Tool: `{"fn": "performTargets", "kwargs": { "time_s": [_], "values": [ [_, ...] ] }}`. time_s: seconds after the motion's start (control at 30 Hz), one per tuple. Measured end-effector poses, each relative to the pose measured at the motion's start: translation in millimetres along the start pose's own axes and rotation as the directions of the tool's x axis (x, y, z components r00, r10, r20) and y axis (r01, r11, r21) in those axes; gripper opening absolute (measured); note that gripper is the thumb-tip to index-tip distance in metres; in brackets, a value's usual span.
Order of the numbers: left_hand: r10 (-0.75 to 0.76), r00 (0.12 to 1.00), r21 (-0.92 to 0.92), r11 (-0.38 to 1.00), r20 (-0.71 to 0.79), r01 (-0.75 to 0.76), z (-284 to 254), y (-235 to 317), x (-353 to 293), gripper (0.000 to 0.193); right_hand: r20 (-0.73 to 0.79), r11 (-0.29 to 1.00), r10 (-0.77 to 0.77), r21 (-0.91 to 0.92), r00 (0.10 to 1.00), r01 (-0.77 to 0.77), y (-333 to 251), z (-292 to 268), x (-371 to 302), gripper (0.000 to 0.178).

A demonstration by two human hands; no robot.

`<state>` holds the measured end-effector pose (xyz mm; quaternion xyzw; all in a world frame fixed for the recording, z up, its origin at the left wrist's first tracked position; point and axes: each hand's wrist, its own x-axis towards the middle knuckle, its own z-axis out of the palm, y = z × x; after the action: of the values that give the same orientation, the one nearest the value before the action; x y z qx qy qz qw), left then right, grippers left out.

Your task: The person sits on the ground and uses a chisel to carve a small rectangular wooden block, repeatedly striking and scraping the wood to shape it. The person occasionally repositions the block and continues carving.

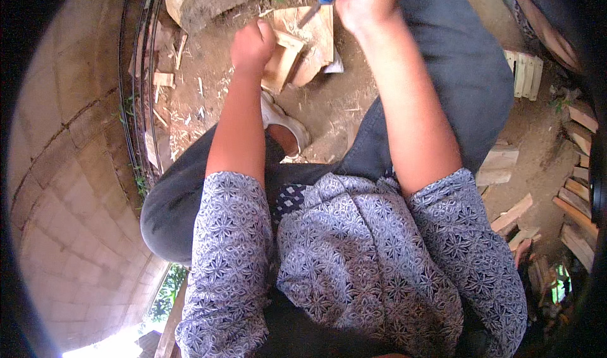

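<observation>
My left hand (254, 47) is closed at the near left edge of a pale wooden piece (275, 73) with a raised, frame-like rim. A flat wooden board (321, 32) lies against it on the far right, scattered with shavings. In my right hand (370, 7), at the top edge of the view, is a chisel (310, 15) with a blue handle and a narrow grey blade. The blade slants down to the left, its tip at the board's shavings; whether it touches the wood I cannot tell. Part of the right hand is cut off by the frame's edge.
A large pale slab (212, 4) lies at the far left. Wood chips litter the dirt ground (215, 98). My shoe (284, 127) stands close to the work. A curved brick wall (69, 143) runs along the left; cut wood pieces (575, 197) are stacked at the right.
</observation>
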<state>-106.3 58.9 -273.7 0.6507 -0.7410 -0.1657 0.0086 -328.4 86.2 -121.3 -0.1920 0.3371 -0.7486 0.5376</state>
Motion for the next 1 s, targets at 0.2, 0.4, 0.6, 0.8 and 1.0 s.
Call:
{"fn": "performTargets", "kwargs": {
  "time_s": [0.2,0.4,0.6,0.8,1.0],
  "values": [
    [-0.011,0.999,0.020,1.000,0.048,0.010,-15.4,20.2,-0.8,0.049,-0.012,0.966,0.107,-0.237,0.994,-0.107,42.9,-21.1,-0.3,0.034],
    [-0.018,1.000,-0.043,0.999,0.005,0.018,-3.1,5.1,-1.2,0.049,-0.144,0.997,0.067,-0.036,0.987,-0.073,17.6,-12.6,-0.9,0.032],
    [-0.010,1.000,-0.014,1.000,-0.005,0.010,-6.1,11.3,-2.4,0.049,-0.146,0.959,0.043,-0.272,0.988,-0.082,27.3,-10.6,-3.8,0.032],
    [-0.027,0.999,0.010,1.000,0.021,0.026,-13.8,16.7,-5.3,0.049,-0.276,0.982,0.127,-0.102,0.953,-0.160,40.8,-26.8,-3.9,0.033],
    [-0.272,0.962,-0.099,0.958,-0.030,0.268,-14.2,14.1,-24.6,0.054,-0.232,0.999,-0.044,-0.022,0.972,0.040,10.1,-20.6,8.7,0.033]
  ]
}}
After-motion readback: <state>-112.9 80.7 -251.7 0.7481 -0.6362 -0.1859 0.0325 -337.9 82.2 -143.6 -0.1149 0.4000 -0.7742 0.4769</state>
